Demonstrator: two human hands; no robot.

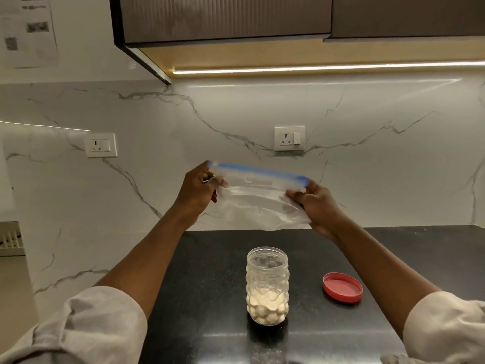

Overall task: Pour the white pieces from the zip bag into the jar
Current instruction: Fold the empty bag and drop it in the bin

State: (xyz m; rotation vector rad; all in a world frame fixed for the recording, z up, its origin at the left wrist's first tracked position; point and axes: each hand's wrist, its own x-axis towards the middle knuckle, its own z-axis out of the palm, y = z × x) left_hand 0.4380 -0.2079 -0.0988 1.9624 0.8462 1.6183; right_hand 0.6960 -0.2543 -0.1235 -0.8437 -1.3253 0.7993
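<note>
A clear zip bag (pixel 258 199) with a blue zip strip along its top hangs in the air above the black counter. My left hand (pixel 198 189) pinches its left top corner and my right hand (pixel 316 203) grips its right side. A few white pieces show faintly in the bag's lower left. Below the bag stands a clear bubble-textured jar (pixel 267 285), upright and uncapped, with white pieces (pixel 266 307) filling roughly its lower third. Its red lid (pixel 342 287) lies open side up on the counter to the right of the jar.
The black counter (pixel 210 271) ends at a white marble backsplash with two wall sockets (pixel 289 138). A dark wall cabinet (pixel 223 19) with a light strip hangs overhead. A pale rack (pixel 10 239) sits at the far left.
</note>
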